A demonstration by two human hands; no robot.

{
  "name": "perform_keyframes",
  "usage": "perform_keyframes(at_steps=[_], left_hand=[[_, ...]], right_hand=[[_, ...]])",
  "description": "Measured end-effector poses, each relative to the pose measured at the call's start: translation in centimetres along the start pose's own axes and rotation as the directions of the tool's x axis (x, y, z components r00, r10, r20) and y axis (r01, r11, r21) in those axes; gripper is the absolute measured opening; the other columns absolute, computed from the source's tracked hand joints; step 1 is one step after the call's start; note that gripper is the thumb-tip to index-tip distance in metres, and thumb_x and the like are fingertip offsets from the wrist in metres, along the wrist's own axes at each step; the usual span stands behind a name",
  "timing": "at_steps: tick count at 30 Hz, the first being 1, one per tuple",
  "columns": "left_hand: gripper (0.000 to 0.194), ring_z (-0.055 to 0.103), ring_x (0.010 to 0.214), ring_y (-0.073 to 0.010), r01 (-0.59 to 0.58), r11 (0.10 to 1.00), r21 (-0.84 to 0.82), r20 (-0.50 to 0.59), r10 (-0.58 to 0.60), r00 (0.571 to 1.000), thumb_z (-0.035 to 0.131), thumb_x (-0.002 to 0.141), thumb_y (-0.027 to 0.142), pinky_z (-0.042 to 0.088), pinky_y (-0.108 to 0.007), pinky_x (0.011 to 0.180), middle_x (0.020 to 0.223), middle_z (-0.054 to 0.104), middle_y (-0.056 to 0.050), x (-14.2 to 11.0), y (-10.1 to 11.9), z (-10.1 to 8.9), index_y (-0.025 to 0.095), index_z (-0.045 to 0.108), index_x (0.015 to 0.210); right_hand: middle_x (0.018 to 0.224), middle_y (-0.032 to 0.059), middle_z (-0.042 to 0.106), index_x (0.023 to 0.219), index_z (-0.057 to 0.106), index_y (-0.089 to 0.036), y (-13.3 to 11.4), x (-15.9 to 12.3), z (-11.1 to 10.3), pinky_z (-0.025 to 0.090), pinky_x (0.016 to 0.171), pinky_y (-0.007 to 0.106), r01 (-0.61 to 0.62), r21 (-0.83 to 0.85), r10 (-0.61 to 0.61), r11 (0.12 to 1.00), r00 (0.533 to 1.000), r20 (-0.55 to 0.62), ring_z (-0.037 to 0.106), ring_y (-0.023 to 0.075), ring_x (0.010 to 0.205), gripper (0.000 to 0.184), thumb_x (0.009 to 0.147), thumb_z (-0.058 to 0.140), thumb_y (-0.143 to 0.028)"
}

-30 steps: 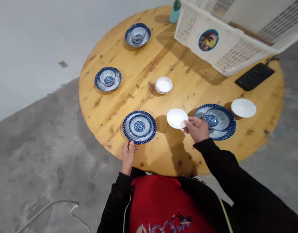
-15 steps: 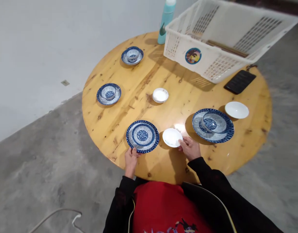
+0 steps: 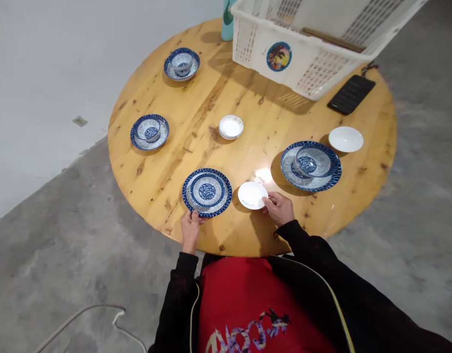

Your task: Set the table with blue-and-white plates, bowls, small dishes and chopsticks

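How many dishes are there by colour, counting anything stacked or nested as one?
Blue-and-white: 4 (far plate, left plate, near plate, right plate, each with anything on it)
White: 3 (small dish in the right hand, small stack, bowl)
Total: 7

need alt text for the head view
A person's right hand holds a small white dish beside a blue-patterned plate, whose rim the left hand touches. The round wooden table also bears other blue-and-white dishes and a white basket.
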State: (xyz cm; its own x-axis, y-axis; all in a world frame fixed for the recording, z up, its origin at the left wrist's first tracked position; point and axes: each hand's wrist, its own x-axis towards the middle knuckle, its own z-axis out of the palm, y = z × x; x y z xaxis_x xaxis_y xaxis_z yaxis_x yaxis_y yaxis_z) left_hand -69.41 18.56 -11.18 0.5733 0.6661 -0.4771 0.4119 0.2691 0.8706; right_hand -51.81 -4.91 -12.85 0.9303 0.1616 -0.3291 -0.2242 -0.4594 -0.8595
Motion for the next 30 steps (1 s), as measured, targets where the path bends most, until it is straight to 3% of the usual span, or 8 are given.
perform_keyframes(at_steps=[10,18,25,30], left_hand=[[0.038,0.071,0.060,-0.0197,-0.015,1.000,0.018,-0.008,0.016,1.000,0.065,0.077,0.053,0.056,-0.029,0.061,0.067,0.071,-0.003,1.4,0.2,-0.2,0.016,0.063,0.086],[0.037,0.074,0.064,-0.0207,0.021,1.000,0.005,0.009,-0.021,1.000,0.066,0.078,0.053,0.057,-0.028,0.062,0.070,0.072,-0.004,1.1,0.5,-0.1,0.017,0.062,0.086],[0.051,0.075,0.069,-0.0195,0.094,0.993,-0.074,-0.022,-0.096,0.995,0.067,0.077,0.064,0.055,-0.026,0.063,0.078,0.075,-0.010,-0.9,0.4,-0.5,0.015,0.060,0.086],[0.057,0.073,0.069,-0.0171,0.134,0.986,-0.103,-0.036,-0.138,0.990,0.068,0.077,0.065,0.055,-0.026,0.066,0.082,0.076,-0.010,-3.7,-1.1,-0.6,0.013,0.062,0.098]], right_hand=[[0.058,-0.0003,0.064,0.086,0.061,-0.022,-1.2,0.1,0.1,0.052,0.055,0.031,-0.014,-0.053,0.017,0.998,0.999,0.042,0.061,0.0191,0.048,0.023,0.076,0.053,-0.042],[0.058,-0.0007,0.063,0.087,0.060,-0.022,-1.4,0.4,0.3,0.053,0.058,0.030,0.008,-0.077,-0.005,0.997,0.999,0.045,0.063,0.0194,0.051,0.020,0.080,0.053,-0.039],[0.057,-0.0016,0.063,0.092,0.064,-0.019,-0.9,1.5,0.6,0.054,0.061,0.030,0.050,-0.123,-0.044,0.991,0.998,0.052,0.063,0.0182,0.050,0.023,0.082,0.052,-0.036],[0.058,-0.0022,0.062,0.094,0.064,-0.019,-0.5,1.8,0.7,0.050,0.052,0.029,0.046,-0.049,-0.043,0.998,0.998,0.051,0.060,0.0178,0.046,0.027,0.081,0.054,-0.041]])
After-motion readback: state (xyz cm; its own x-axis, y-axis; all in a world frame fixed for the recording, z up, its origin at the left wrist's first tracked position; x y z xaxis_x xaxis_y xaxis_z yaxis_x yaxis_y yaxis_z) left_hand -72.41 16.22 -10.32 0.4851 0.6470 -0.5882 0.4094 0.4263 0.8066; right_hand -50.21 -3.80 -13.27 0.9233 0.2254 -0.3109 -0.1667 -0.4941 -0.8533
